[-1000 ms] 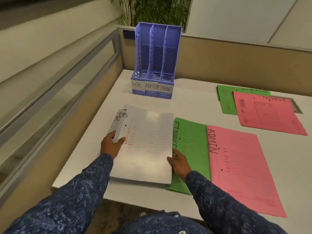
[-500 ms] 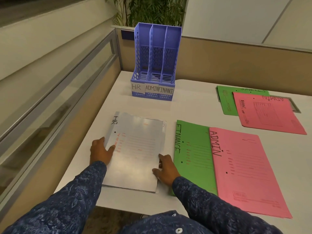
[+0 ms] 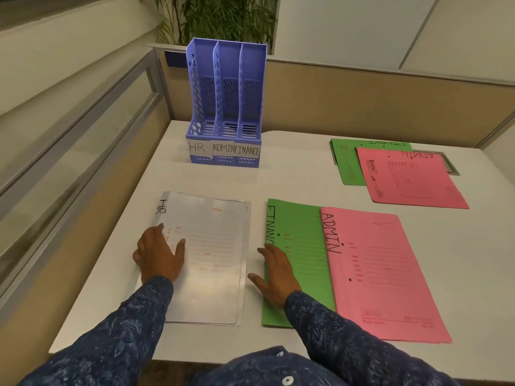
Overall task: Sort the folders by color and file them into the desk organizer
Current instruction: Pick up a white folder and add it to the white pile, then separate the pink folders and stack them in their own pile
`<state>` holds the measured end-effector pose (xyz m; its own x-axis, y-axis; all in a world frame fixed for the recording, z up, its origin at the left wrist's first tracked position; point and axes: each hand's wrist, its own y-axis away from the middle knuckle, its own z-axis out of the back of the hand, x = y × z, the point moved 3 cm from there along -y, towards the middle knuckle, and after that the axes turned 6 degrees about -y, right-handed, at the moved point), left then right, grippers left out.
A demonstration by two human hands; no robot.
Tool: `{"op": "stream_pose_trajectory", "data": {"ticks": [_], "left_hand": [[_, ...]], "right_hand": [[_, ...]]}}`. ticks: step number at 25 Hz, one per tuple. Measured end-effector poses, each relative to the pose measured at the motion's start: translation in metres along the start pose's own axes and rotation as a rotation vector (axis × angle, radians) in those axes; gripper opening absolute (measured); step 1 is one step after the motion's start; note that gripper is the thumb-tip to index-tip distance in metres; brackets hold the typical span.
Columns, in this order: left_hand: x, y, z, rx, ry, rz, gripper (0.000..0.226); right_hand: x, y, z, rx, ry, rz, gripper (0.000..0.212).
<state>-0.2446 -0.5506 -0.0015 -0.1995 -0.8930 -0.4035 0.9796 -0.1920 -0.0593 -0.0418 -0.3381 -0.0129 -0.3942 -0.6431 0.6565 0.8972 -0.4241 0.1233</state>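
Palms down on two flat folders

Your left hand [image 3: 160, 254] lies flat, fingers straight and spread, on the left part of the white folder [image 3: 214, 274], a glossy rectangle marked HR that catches the light; it grips nothing. Your right hand [image 3: 276, 277] is likewise spread and holds nothing. Its fingers rest on the left edge of the matte green folder [image 3: 302, 227] marked FINANCE, and the thumb points out over the bare strip of desk [image 3: 292, 176] between the two folders. A pink folder [image 3: 384, 274] marked ADMIN overlaps the green one's right side.

Far right, a second pink folder [image 3: 412, 179] lies on a second green folder [image 3: 348, 162], well apart from the near ones. The desk organizer [image 3: 225, 107], purple slotted plastic, stands upright at the back, its three compartments labelled HR, ADMIN and FINANCE. Smooth white desk lies open between the near folders and the organizer. The white folder's near edge sits close to the desk's front edge. A tan partition panel [image 3: 362, 101] runs behind the desk.
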Motion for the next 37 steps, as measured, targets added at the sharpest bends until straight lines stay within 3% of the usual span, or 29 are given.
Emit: {"op": "stream_pose_trajectory", "data": {"ticks": [6, 11, 17, 20, 24, 29, 31, 35, 37], "left_hand": [[-0.100, 0.044, -0.036, 0.110, 0.097, -0.312, 0.062], [-0.187, 0.091, -0.074, 0.301, 0.101, -0.542, 0.064], [-0.262, 0.144, -0.120, 0.538, -0.174, -0.706, 0.080], [-0.278, 0.162, -0.136, 0.595, -0.250, -0.639, 0.083], [-0.298, 0.171, -0.142, 0.532, -0.224, -0.526, 0.070], [-0.323, 0.174, -0.147, 0.599, -0.137, -0.270, 0.058], [-0.332, 0.175, -0.151, 0.654, -0.050, -0.184, 0.052], [-0.354, 0.183, -0.158, 0.786, 0.353, -0.096, 0.015], [-0.364, 0.191, -0.161, 0.814, 0.409, -0.069, 0.025]], "right_hand": [[-0.043, 0.010, 0.042, -0.093, 0.022, -0.038, 0.075], [-0.089, 0.025, 0.085, -0.177, 0.048, -0.117, 0.080], [-0.169, 0.064, 0.145, -0.283, 0.085, -0.341, 0.084], [-0.207, 0.085, 0.169, -0.337, 0.104, -0.519, 0.088], [-0.245, 0.108, 0.203, -0.466, 0.057, -0.772, 0.089], [-0.274, 0.108, 0.229, -0.397, -0.056, -0.889, 0.082], [-0.284, 0.105, 0.237, -0.363, -0.120, -0.914, 0.078], [-0.301, 0.098, 0.251, -0.334, -0.251, -0.938, 0.077], [-0.308, 0.098, 0.259, -0.366, -0.244, -0.963, 0.078]]}}
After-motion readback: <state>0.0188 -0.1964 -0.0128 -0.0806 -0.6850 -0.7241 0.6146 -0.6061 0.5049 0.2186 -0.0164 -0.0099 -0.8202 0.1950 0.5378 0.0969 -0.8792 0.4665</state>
